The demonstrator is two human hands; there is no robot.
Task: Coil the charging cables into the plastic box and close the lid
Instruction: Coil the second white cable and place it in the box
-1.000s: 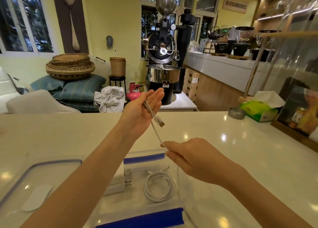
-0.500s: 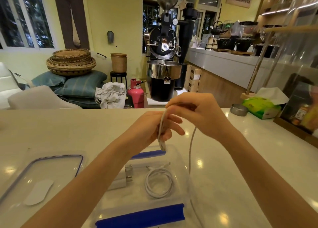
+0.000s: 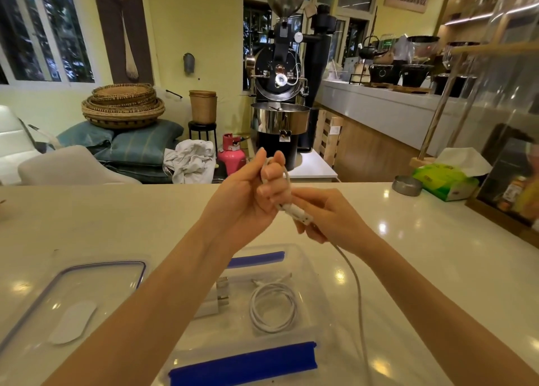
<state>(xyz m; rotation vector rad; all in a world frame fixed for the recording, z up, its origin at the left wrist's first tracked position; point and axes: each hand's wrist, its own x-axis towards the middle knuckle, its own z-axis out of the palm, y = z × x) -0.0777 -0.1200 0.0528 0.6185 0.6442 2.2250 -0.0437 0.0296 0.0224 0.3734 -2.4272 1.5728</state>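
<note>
**Loop started, long tail loose**

Since half a second ago: right hand dropped from above the left hand to just beside it, on the right; plug end now pointing down-right between the two; first turn of white cable now laid over the left fingers.

Left hand raised above the bench, fingers curled and serving as a former, one loop around them. Right hand pinching the cable just behind the plug, fingers closed on it. Rest of the cable hanging from under the right hand, curving down past the right wall of the plastic box and out of the bottom of the view; far end not visible.

Box open on the bench beneath the forearms, blue clips front and back. Inside: a finished white coil and a white charger block, partly hidden by the left forearm. Lid lying flat to the left of the box, touching or just beside it; hard to say which.

Likely trouble from here, as judgement only:
- Single loop slipping off the fingertips if the left fingers straighten, since nothing else holds it.
- Pinch sitting at the plug neck: a sharp bend there with each wrap, and twist building along the tail, giving a coil that springs open once released.
- Trailing length dragging on the box wall or bench edge, snagging and tugging the loop loose.
- Springy coil riding up over the rim and getting caught under the lid at closing.
</note>
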